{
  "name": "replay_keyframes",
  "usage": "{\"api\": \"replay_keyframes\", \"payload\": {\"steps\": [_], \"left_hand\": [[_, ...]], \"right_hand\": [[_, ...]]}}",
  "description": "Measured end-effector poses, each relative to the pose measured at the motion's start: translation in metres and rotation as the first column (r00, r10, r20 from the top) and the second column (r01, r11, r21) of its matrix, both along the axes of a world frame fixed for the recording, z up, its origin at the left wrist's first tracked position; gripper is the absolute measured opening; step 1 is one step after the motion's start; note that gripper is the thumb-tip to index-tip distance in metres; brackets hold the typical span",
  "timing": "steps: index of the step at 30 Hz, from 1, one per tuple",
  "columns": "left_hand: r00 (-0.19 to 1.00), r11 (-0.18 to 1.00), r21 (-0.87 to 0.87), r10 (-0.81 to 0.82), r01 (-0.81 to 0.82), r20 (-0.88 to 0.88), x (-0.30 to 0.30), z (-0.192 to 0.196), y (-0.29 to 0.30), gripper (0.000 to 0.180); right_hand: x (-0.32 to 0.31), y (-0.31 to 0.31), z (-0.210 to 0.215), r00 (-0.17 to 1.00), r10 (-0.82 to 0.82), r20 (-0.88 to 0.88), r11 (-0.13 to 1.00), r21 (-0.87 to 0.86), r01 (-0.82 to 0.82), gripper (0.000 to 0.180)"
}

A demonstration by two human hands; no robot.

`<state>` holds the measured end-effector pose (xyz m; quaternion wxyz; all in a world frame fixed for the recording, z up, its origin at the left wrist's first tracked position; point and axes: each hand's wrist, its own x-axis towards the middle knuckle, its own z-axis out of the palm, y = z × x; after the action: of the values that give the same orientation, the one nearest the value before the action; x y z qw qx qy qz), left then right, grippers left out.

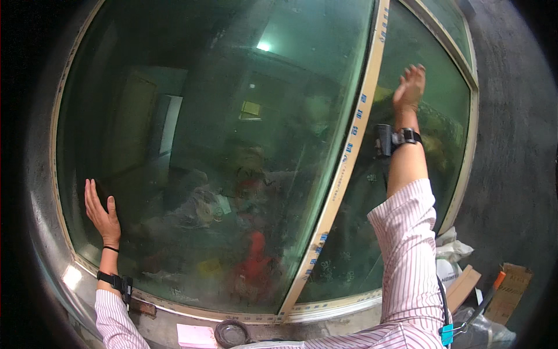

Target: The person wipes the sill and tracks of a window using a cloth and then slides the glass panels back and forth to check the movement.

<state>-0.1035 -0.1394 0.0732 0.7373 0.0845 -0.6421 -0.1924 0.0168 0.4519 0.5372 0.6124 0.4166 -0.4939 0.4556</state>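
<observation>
My left hand [103, 214] is at the lower left of the large window pane [221, 145]. Its fingers point up with the thumb apart, and it holds nothing I can see; whether the palm presses on the glass I cannot tell. My right hand [410, 88] is raised before the narrower right pane [360, 250], fingers stretched, slightly blurred and seemingly bare. A taped frame bar [343, 168] runs between the panes. The glass is greenish, with smudges and reflections. Both wrists carry strapped-on devices, and the sleeves are striped.
On the sill below lie a pink pad [196, 335], a dark round dish [232, 333] and a small brown block [143, 307]. At lower right are a cardboard box [511, 291], a tool with an orange handle [499, 280] and plastic bags [453, 249]. Grey walls flank the window.
</observation>
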Motion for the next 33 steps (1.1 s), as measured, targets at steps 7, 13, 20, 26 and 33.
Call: {"api": "replay_keyframes", "payload": {"steps": [7, 13, 20, 26, 33], "left_hand": [[1.000, 1.000, 0.002, 0.006, -0.006, 0.001, 0.008, -0.009, -0.013, 0.065], [0.999, 0.999, -0.020, -0.031, 0.030, -0.015, 0.000, 0.005, 0.007, 0.062], [1.000, 0.998, -0.061, 0.022, -0.023, -0.014, 0.006, 0.003, -0.013, 0.060], [0.970, 0.971, -0.090, -0.207, 0.219, 0.129, 0.079, -0.025, 0.011, 0.054], [0.476, 0.538, -0.160, -0.524, 0.828, 0.706, 0.204, -0.154, 0.147, 0.056]], "right_hand": [[-0.028, -0.047, -0.010, 0.936, -0.335, -0.109, 0.929, 0.130, 0.347, 0.069], [-0.010, -0.035, -0.003, 0.940, -0.324, -0.103, 0.942, 0.061, 0.331, 0.055], [0.004, -0.029, -0.029, 0.932, -0.337, -0.131, 0.940, 0.012, 0.341, 0.084], [0.048, 0.008, -0.182, 0.950, -0.313, 0.002, 0.950, -0.004, 0.313, 0.046], [0.133, -0.007, -0.498, 0.607, -0.562, 0.561, 0.819, 0.479, 0.315, 0.041]]}}
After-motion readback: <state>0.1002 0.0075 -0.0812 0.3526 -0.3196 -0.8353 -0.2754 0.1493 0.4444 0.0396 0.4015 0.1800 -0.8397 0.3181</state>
